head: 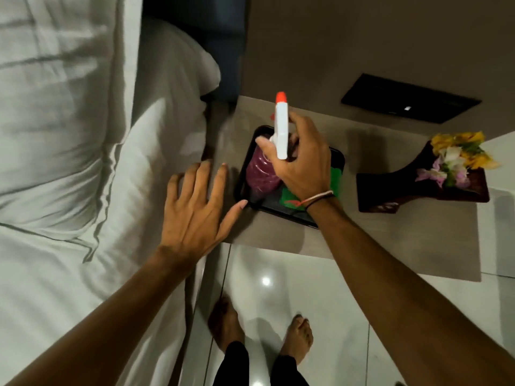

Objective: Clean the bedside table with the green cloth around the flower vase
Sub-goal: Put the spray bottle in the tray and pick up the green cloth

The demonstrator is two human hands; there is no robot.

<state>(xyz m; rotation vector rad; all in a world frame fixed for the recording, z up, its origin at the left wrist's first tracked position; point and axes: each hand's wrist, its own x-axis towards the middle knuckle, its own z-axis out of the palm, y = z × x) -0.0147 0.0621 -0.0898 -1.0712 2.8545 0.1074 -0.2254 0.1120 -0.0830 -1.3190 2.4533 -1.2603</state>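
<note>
My right hand (302, 160) grips a spray bottle (281, 126) with a white head, an orange nozzle and a purple body, held over a black tray (338, 160) on the bedside table (348, 238). The green cloth (288, 197) lies in the tray, partly hidden under my wrist. My left hand (195, 207) hovers open with fingers spread at the table's left edge, its thumb close to the tray's corner. A dark flower vase (390, 188) with yellow, white and pink flowers (457, 157) stands at the table's right end.
A bed with white sheets and pillows (69, 135) fills the left side, close against the table. A black wall panel (409, 98) sits behind the table. My bare feet (262, 327) stand on glossy white floor tiles below the table's front edge.
</note>
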